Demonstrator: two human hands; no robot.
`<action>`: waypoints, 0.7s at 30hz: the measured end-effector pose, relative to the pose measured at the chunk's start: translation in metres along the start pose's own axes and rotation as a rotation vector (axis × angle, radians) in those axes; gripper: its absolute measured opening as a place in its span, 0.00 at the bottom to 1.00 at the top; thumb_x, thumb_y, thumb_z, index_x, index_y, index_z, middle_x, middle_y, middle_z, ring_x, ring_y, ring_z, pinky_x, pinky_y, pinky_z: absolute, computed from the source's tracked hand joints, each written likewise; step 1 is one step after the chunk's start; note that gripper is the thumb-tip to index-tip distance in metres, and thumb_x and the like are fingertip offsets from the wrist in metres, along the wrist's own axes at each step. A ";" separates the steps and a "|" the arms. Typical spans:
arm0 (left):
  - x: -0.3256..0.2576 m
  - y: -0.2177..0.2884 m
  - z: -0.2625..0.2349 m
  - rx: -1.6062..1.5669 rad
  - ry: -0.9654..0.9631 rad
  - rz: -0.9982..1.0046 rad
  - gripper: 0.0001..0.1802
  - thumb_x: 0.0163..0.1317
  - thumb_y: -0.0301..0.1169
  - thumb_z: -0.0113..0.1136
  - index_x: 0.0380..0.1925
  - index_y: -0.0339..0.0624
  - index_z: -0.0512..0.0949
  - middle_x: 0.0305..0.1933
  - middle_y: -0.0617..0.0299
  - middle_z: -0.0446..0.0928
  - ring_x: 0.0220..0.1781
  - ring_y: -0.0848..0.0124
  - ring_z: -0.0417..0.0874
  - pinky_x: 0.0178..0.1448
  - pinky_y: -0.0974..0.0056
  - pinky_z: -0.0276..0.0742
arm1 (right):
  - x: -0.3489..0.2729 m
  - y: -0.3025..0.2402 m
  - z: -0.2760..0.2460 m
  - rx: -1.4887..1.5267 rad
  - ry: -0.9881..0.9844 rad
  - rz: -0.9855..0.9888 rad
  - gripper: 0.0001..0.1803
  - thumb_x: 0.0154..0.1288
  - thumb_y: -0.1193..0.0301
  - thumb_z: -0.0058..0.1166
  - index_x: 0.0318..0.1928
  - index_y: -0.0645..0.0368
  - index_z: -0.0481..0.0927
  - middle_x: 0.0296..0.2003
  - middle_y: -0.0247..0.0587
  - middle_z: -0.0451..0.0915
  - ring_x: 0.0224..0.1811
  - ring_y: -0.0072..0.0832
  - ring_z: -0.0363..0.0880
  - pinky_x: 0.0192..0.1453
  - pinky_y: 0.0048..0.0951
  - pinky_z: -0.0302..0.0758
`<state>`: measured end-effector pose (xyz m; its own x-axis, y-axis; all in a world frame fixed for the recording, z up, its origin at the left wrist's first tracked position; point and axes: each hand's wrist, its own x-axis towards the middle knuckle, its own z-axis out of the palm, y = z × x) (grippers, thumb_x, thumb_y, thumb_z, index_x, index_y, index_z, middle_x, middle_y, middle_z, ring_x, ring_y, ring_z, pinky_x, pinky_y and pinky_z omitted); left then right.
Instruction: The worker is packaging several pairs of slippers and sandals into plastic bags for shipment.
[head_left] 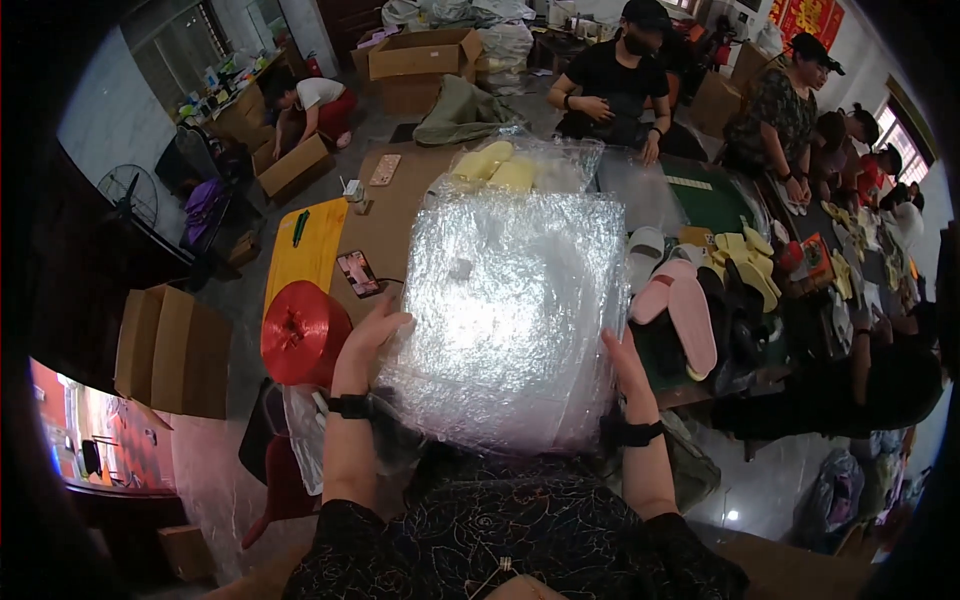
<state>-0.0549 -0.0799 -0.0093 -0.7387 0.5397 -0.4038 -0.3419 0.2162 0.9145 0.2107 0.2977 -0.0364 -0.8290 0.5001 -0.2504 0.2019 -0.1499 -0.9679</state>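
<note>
A thick, glossy stack of clear plastic bags [510, 370] is in front of my chest, wrinkled and shining with reflected light. My left hand [372, 338] grips its left edge, thumb toward the top side and fingers partly hidden. On the opposite edge my right hand [626, 365] holds it the same way, its fingertips mostly out of sight underneath. Just past the stack's far edge lie pale yellow slippers [497, 165] in clear plastic. Close to my left hand are a roll of red plastic twine [305, 335] and a phone [358, 273].
Pink slippers [692, 325] and yellow slippers [748, 262] crowd the table to the right. A yellow board [300, 250] with a green cutter is on the left. Cardboard boxes [188, 352] stand on the floor. Across the table sits a person in black [615, 95]; others work at right.
</note>
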 end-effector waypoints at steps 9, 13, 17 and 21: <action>-0.034 0.014 0.037 -0.025 -0.116 0.149 0.41 0.58 0.25 0.59 0.71 0.37 0.54 0.66 0.56 0.67 0.63 0.69 0.69 0.66 0.65 0.64 | -0.007 -0.007 0.017 0.388 0.001 0.146 0.30 0.76 0.59 0.44 0.69 0.64 0.59 0.64 0.40 0.66 0.63 0.31 0.67 0.65 0.33 0.66; -0.023 -0.013 0.045 0.109 -0.035 0.419 0.42 0.54 0.21 0.60 0.70 0.36 0.55 0.62 0.55 0.69 0.60 0.69 0.71 0.63 0.65 0.67 | 0.023 -0.037 0.052 0.138 -0.071 -0.180 0.45 0.56 0.71 0.67 0.70 0.65 0.55 0.63 0.48 0.67 0.65 0.36 0.65 0.68 0.36 0.62; -0.029 0.004 0.047 0.002 -0.014 0.190 0.43 0.53 0.20 0.60 0.70 0.36 0.54 0.59 0.53 0.71 0.56 0.68 0.74 0.56 0.65 0.73 | 0.042 -0.029 0.050 -0.466 0.150 -0.085 0.51 0.47 0.57 0.74 0.66 0.66 0.61 0.58 0.49 0.72 0.60 0.35 0.71 0.63 0.36 0.68; -0.033 0.015 0.047 0.108 0.070 0.071 0.44 0.49 0.20 0.64 0.69 0.36 0.57 0.61 0.55 0.71 0.58 0.66 0.73 0.61 0.64 0.69 | 0.045 0.030 0.039 -0.780 0.541 0.099 0.54 0.44 0.52 0.76 0.65 0.68 0.63 0.58 0.53 0.72 0.58 0.38 0.74 0.62 0.37 0.70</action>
<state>-0.0085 -0.0557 0.0189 -0.7991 0.4993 -0.3349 -0.2251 0.2680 0.9367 0.1591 0.2826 -0.0759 -0.4750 0.8718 -0.1198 0.7116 0.3004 -0.6352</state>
